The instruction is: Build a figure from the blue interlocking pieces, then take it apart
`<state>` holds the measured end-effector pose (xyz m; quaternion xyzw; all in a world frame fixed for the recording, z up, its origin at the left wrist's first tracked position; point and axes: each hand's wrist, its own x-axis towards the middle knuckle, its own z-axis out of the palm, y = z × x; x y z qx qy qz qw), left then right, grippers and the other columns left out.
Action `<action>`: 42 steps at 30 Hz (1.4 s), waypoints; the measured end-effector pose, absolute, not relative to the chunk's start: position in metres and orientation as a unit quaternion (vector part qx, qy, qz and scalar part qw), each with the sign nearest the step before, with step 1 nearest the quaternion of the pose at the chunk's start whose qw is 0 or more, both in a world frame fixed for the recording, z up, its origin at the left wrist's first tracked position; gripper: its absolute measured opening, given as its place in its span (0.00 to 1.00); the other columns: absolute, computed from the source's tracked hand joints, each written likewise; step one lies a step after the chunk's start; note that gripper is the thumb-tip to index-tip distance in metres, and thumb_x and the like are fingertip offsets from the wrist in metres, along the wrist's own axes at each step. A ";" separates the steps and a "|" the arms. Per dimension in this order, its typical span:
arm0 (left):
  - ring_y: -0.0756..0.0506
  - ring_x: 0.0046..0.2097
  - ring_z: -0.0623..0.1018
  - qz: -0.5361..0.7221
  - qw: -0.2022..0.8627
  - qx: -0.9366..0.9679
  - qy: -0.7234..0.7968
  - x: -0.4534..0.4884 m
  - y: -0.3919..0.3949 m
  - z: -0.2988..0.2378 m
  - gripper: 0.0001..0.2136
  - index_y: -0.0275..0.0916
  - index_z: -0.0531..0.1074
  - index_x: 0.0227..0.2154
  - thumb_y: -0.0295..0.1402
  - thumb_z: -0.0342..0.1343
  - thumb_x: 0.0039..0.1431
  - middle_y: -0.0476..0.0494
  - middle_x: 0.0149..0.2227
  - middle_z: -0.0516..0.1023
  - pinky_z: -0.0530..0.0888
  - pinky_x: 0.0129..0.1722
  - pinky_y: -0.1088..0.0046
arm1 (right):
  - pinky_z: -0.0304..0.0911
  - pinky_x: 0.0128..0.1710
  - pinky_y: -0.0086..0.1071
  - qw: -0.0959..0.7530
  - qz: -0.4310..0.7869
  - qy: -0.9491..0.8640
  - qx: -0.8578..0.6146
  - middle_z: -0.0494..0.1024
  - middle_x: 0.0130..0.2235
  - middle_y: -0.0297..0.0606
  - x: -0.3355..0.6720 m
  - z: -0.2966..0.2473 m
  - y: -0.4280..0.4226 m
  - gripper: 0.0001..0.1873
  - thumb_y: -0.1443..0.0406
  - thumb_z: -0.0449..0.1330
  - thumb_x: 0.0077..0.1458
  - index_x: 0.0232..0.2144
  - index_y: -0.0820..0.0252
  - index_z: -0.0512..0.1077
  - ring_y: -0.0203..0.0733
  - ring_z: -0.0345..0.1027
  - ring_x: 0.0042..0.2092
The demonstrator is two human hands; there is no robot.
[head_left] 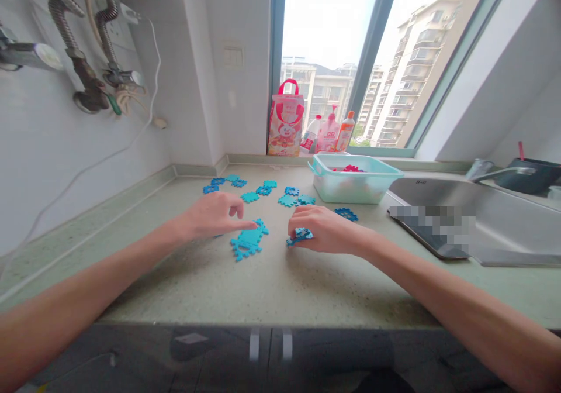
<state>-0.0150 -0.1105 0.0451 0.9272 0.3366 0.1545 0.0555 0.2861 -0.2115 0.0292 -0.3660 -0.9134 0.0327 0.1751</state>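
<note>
Light-blue interlocking toy pieces (248, 242) with notched edges lie flat in the middle of the countertop. Over their upper left reaches my left hand (214, 214), one digit stretched out to the pieces and the other fingers curled; it grips nothing that I can see. To the right, my right hand (328, 229) pinches a blue notched piece (300, 237) just above the counter, partly hidden by the fingers. Behind the hands lie several more blue and light-blue pieces (263, 190). A darker blue one (346, 214) rests beyond my right wrist.
A pale green tub (355, 188) with red pieces (350, 169) inside stands at the back right. Beside it is a steel sink (504, 217) with a faucet (504, 172). A pink bag (286, 127) and several bottles (328, 133) stand by the window. Pipes (81, 71) run along the left wall.
</note>
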 end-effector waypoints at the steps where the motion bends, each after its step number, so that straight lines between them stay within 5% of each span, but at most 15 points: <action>1: 0.42 0.32 0.76 0.129 0.037 0.921 0.366 -0.010 -0.116 0.047 0.27 0.42 0.79 0.28 0.65 0.63 0.55 0.44 0.29 0.79 0.67 0.35 0.67 | 0.69 0.48 0.40 0.172 0.023 -0.921 -0.349 0.84 0.37 0.40 0.284 0.029 -0.212 0.07 0.59 0.68 0.66 0.39 0.55 0.82 0.48 0.76 0.45; 5: 0.41 0.28 0.74 0.023 0.027 0.910 0.413 0.011 -0.128 0.057 0.27 0.43 0.78 0.22 0.64 0.67 0.46 0.43 0.23 0.77 0.63 0.31 0.67 | 0.68 0.53 0.40 0.155 0.036 -0.939 -0.303 0.87 0.44 0.40 0.282 0.030 -0.218 0.13 0.53 0.68 0.65 0.44 0.53 0.84 0.48 0.78 0.48; 8: 0.41 0.29 0.76 -0.012 0.032 0.914 0.405 0.020 -0.123 0.061 0.21 0.43 0.79 0.24 0.57 0.69 0.47 0.44 0.24 0.79 0.63 0.30 0.68 | 0.66 0.60 0.42 0.151 0.059 -0.938 -0.308 0.85 0.52 0.44 0.284 0.033 -0.225 0.26 0.45 0.71 0.59 0.51 0.54 0.83 0.52 0.77 0.55; 14: 0.39 0.41 0.81 0.123 0.075 0.916 0.374 0.020 -0.116 0.042 0.23 0.41 0.80 0.43 0.44 0.71 0.44 0.43 0.41 0.84 0.72 0.38 0.67 | 0.64 0.62 0.45 0.131 0.096 -0.936 -0.312 0.84 0.54 0.46 0.287 0.036 -0.225 0.26 0.48 0.72 0.58 0.51 0.57 0.83 0.54 0.73 0.59; 18: 0.40 0.46 0.82 0.287 0.210 0.882 0.310 0.015 -0.110 0.043 0.27 0.40 0.77 0.50 0.43 0.74 0.48 0.41 0.45 0.84 0.75 0.46 0.66 | 0.68 0.57 0.44 0.131 0.110 -0.912 -0.373 0.83 0.50 0.46 0.288 0.036 -0.225 0.28 0.50 0.77 0.52 0.51 0.57 0.82 0.55 0.74 0.56; 21: 0.40 0.46 0.83 0.380 0.384 0.798 0.267 0.014 -0.101 0.042 0.26 0.38 0.80 0.46 0.44 0.77 0.46 0.40 0.44 0.85 0.77 0.49 0.63 | 0.71 0.50 0.40 0.161 0.155 -0.891 -0.394 0.83 0.47 0.43 0.288 0.036 -0.224 0.25 0.54 0.75 0.55 0.52 0.56 0.80 0.49 0.77 0.48; 24: 0.42 0.42 0.83 0.419 0.541 0.694 0.225 0.020 -0.099 0.032 0.22 0.37 0.82 0.37 0.45 0.80 0.44 0.41 0.40 0.86 0.78 0.49 0.62 | 0.72 0.47 0.38 0.272 0.231 -0.851 -0.385 0.85 0.43 0.40 0.286 0.034 -0.218 0.18 0.55 0.70 0.62 0.50 0.56 0.81 0.44 0.78 0.43; 27: 0.45 0.38 0.83 0.400 0.635 0.628 0.203 0.028 -0.106 0.018 0.20 0.37 0.83 0.34 0.43 0.81 0.43 0.44 0.36 0.85 0.78 0.47 0.65 | 0.75 0.42 0.37 0.412 0.307 -0.758 -0.402 0.84 0.38 0.39 0.286 0.029 -0.209 0.21 0.50 0.73 0.57 0.43 0.60 0.81 0.45 0.80 0.40; 32: 0.46 0.36 0.82 0.321 0.685 0.625 0.194 0.036 -0.121 0.008 0.19 0.35 0.84 0.33 0.44 0.81 0.46 0.43 0.34 0.85 0.77 0.42 0.70 | 0.74 0.27 0.30 0.468 0.451 -0.666 -0.367 0.81 0.35 0.36 0.285 0.026 -0.204 0.23 0.49 0.75 0.53 0.39 0.60 0.77 0.47 0.84 0.36; 42: 0.44 0.36 0.83 0.278 0.685 0.648 0.182 0.038 -0.125 0.002 0.18 0.35 0.84 0.33 0.46 0.78 0.51 0.41 0.35 0.86 0.77 0.40 0.69 | 0.64 0.23 0.25 0.464 0.467 -0.658 -0.366 0.82 0.30 0.35 0.279 0.018 -0.203 0.24 0.54 0.80 0.46 0.40 0.60 0.79 0.41 0.81 0.31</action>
